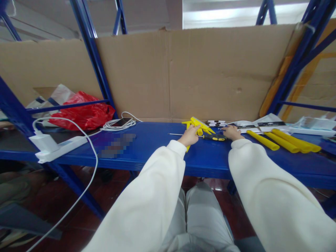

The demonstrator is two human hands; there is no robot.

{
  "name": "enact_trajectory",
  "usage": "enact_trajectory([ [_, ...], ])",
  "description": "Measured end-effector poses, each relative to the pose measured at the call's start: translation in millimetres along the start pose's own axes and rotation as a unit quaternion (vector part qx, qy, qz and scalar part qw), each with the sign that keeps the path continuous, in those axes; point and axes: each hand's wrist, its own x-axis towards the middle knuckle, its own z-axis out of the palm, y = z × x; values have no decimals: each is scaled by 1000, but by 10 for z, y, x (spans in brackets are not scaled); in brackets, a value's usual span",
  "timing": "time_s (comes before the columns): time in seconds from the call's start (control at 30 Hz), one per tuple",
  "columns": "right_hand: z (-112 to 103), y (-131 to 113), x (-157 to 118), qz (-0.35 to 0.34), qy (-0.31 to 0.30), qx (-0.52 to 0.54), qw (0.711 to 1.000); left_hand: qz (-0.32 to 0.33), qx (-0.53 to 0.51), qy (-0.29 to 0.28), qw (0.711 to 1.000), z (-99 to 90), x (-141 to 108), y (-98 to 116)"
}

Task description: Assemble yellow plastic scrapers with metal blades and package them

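My left hand (189,135) is closed around a yellow plastic piece (198,125) with a pronged end, held just above the blue shelf top. A screwdriver (214,137) with a yellow and black handle lies below that piece; its thin shaft runs left past my left hand. My right hand (232,133) is down on the shelf just beyond the handle's end, fingertips drawn together at a small dark spot. Whatever they pinch is too small to make out. Several black and white striped items (216,123) lie behind, between both hands.
Several yellow tubes (282,141) lie at the right, before white packets (271,120). Leftward are a coiled white cable (119,124), a blurred-out object (118,145), a power strip (65,147) and a red plastic bag (84,110). Cardboard (196,73) walls the back; blue posts (91,52) rise beside it.
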Motion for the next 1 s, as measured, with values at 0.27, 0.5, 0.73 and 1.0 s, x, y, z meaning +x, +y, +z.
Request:
enact_trajectory([
  [0.27, 90, 67, 181, -35, 7, -1, 999, 20, -21, -8, 1000, 9, -1, 6],
  [0.5, 113, 69, 217, -56, 26, 23, 998, 12, -32, -8, 999, 29, 2, 18],
  [0.73, 35, 17, 201, -26, 24, 45, 998, 27, -21, -20, 999, 30, -2, -4],
  [1.0, 22, 46, 227, -1, -3, 65, 998, 41, -24, -18, 999, 68, 17, -48],
])
